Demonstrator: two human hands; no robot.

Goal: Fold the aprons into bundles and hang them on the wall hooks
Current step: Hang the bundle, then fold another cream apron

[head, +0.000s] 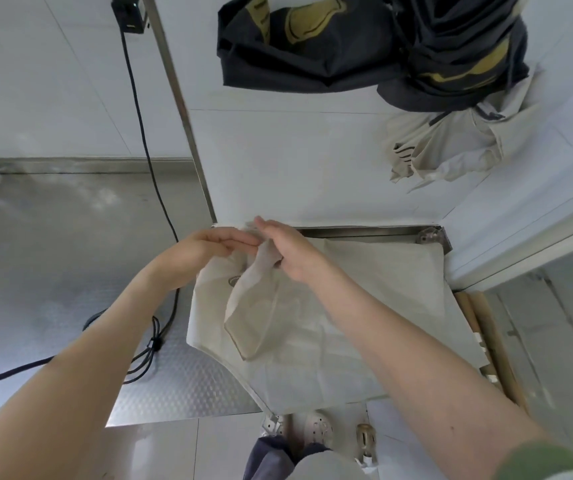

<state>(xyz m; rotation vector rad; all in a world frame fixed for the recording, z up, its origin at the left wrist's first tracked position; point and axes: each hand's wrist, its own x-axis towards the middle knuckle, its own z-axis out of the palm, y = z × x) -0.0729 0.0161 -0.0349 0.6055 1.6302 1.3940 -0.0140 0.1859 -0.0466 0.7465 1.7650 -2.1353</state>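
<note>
A cream apron (340, 327) lies spread on the table (53, 258), at its right end near the wall corner. Both hands meet over the apron's far left part. The right hand (288, 254) curls its fingers round a lifted strip of the apron cloth, which hangs down from it onto the flat part. The left hand (209, 244) reaches in from the left, its fingers nearly straight and pinching the top of the same strip. On the wall above hang two dark apron bundles (313, 39) with yellow print and, below them to the right, a cream apron bundle (451, 147). A black cable (146, 150) runs down the wall onto the table's left part.
</note>
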